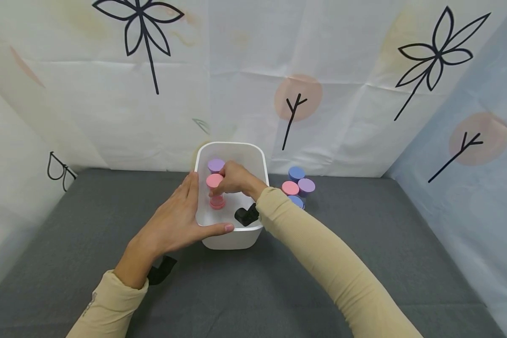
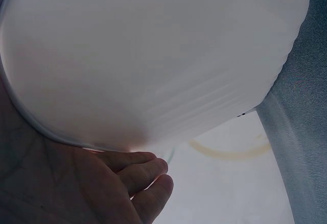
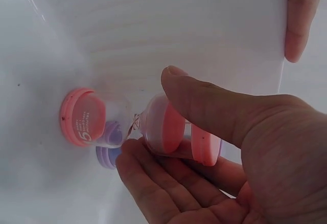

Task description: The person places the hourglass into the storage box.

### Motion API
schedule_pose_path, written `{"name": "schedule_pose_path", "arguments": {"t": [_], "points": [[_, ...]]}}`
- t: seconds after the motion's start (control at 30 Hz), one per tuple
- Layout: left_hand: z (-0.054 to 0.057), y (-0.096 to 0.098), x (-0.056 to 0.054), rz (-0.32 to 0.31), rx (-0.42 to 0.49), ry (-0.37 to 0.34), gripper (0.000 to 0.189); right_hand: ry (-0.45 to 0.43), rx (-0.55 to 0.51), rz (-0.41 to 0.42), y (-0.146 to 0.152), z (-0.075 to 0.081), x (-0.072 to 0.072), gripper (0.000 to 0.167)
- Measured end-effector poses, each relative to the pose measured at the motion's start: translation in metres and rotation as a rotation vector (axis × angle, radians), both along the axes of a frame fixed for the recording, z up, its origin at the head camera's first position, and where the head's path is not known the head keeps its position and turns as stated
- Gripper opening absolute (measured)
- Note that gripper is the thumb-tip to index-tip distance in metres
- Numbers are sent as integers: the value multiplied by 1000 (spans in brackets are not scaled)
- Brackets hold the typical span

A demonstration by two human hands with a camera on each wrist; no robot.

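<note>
Now the right hand [image 1: 236, 180] is down inside the white bin, thumb on one side and fingers on the other, pinching a pink-capped sand timer [image 3: 156, 124] by its clear body. It's close to the bin's left wall, one pink end up by the hand and the other low in the bin; whether that low end touches the floor, I can't tell. White lettering shows through the glass by that lower cap.

Just beyond it, inside the same white bin [image 1: 232, 240], sits a purple-capped timer [image 1: 216, 165], partly hidden by the grip.

Over to the left hand [image 1: 173, 223]: fingers straight and close together along the outside of the left wall, thumb stretched across the near rim.

Outside, off the bin's right side, there's a tight cluster: a blue cap [image 1: 296, 173] at the back, a pink cap [image 1: 290, 188] and a purple cap [image 1: 306, 186] side by side, another blue one nearest, partly covered by the right sleeve [image 1: 321, 249]. Under everything runs dark grey cloth [image 1: 384, 244], and behind rises a pale leaf-patterned backdrop [image 1: 245, 108].
</note>
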State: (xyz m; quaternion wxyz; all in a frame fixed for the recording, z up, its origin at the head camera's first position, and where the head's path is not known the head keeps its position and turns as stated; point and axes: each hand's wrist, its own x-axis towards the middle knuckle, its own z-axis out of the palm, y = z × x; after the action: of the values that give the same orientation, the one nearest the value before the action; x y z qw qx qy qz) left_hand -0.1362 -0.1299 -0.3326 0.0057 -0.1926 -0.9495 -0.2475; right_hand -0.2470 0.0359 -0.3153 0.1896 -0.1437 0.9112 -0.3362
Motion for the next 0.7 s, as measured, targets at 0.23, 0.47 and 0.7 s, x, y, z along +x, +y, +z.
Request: {"name": "schedule_pose_path", "arguments": {"t": [0.23, 0.47, 0.7], "points": [[0, 0, 0, 0, -3, -1, 140, 10, 35, 2, -1, -1, 0, 27], [1, 0, 1, 4, -3, -9, 140, 38, 82, 12, -1, -1, -1, 26], [1, 0, 1, 4, -3, -14, 140, 53, 77, -10, 0, 0, -1, 25]]}}
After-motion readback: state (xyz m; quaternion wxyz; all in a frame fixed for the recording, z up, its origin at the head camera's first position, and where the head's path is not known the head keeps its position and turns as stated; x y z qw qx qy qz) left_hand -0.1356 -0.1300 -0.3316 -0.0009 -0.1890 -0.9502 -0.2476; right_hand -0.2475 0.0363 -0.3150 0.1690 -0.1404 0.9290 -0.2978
